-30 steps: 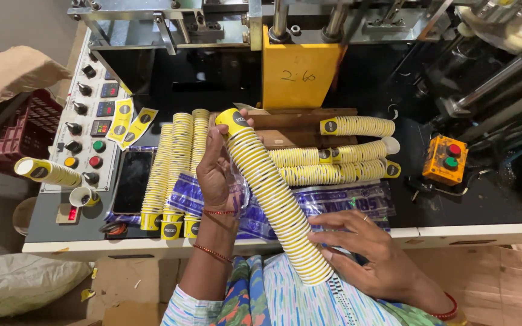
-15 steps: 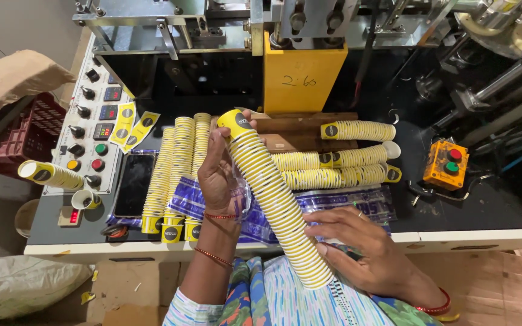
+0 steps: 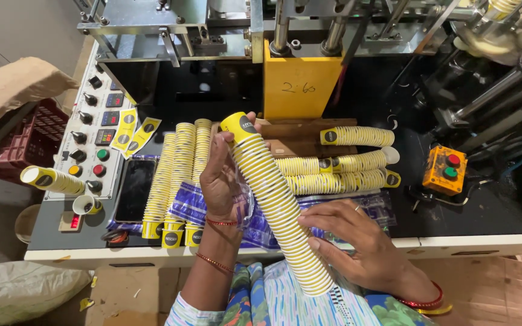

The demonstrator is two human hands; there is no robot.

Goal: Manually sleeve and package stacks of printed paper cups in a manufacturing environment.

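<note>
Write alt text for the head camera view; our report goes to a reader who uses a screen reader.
A person's left hand and right hand hold a long nested stack of yellow paper cups slanted over a workbench. More cup stacks lie on the bench, beside a control panel with knobs and buttons and an orange button box.

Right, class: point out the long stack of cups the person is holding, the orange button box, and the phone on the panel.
long stack of yellow cups (image 3: 273, 199), head view, middle of the stack.
orange button box (image 3: 445, 170), head view, top face between its buttons.
phone (image 3: 135, 190), head view, centre of the dark screen.
</note>
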